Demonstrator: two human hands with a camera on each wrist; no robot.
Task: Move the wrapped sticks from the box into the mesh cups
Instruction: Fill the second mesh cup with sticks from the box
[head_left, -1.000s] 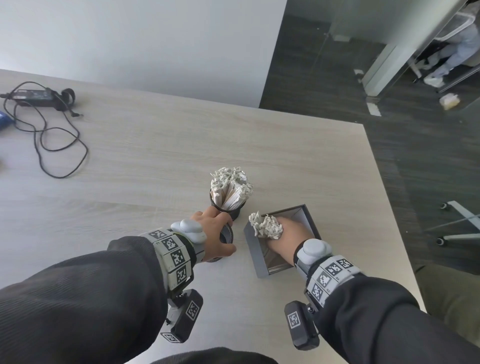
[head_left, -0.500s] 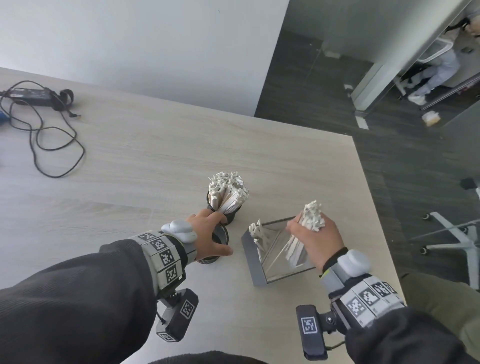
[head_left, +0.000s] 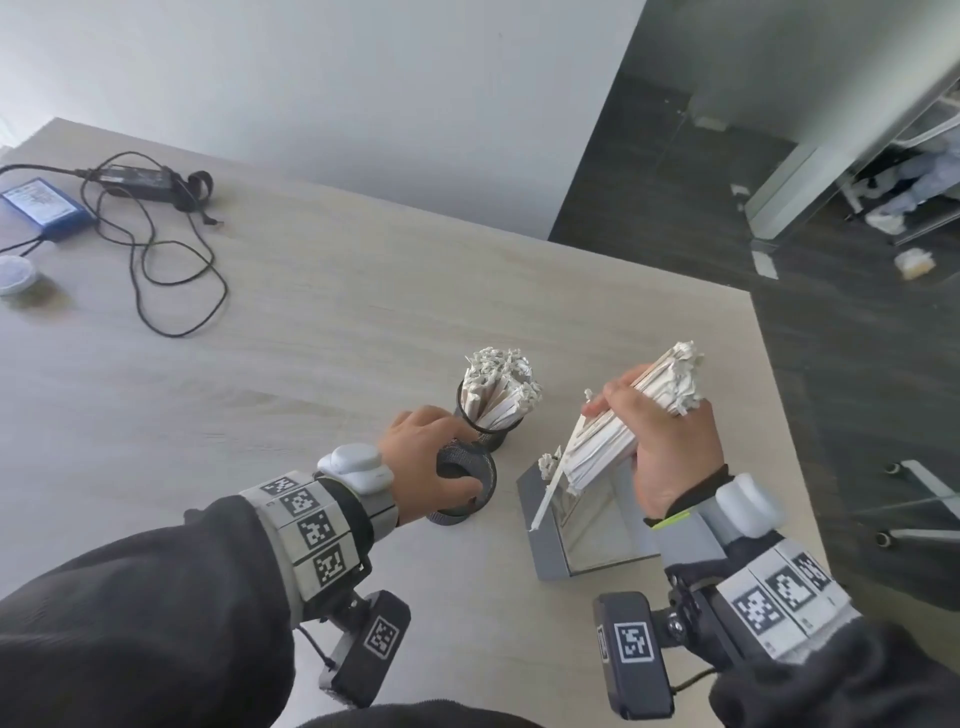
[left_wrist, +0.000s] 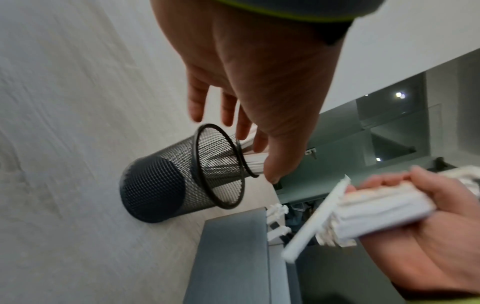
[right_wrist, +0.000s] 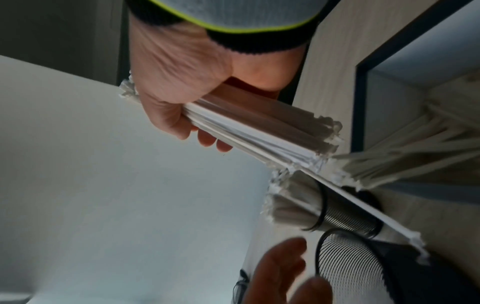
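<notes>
My right hand (head_left: 670, 447) grips a thick bundle of white wrapped sticks (head_left: 618, 436), held tilted above the grey box (head_left: 550, 551). One stick (head_left: 550, 493) hangs lower than the rest, its end down in the box. A few sticks (head_left: 547, 461) remain at the box's far corner. The far mesh cup (head_left: 491, 434) is packed with sticks (head_left: 498, 387). My left hand (head_left: 426, 457) hovers at the rim of the near, empty mesh cup (head_left: 467, 483). In the left wrist view that hand (left_wrist: 259, 82) has straight, spread fingers just off the cup (left_wrist: 161, 181).
A black power adapter with a looped cable (head_left: 140, 179), a blue device (head_left: 44, 208) and a small round container (head_left: 15, 273) lie at the table's far left. The table's right edge (head_left: 779, 415) runs close beside the box. A chair base (head_left: 924, 499) stands on the floor.
My right hand has lifted the bundle of sticks up out of the box and tilted it. My left hand stays at the near cup, its fingers now loosened.
</notes>
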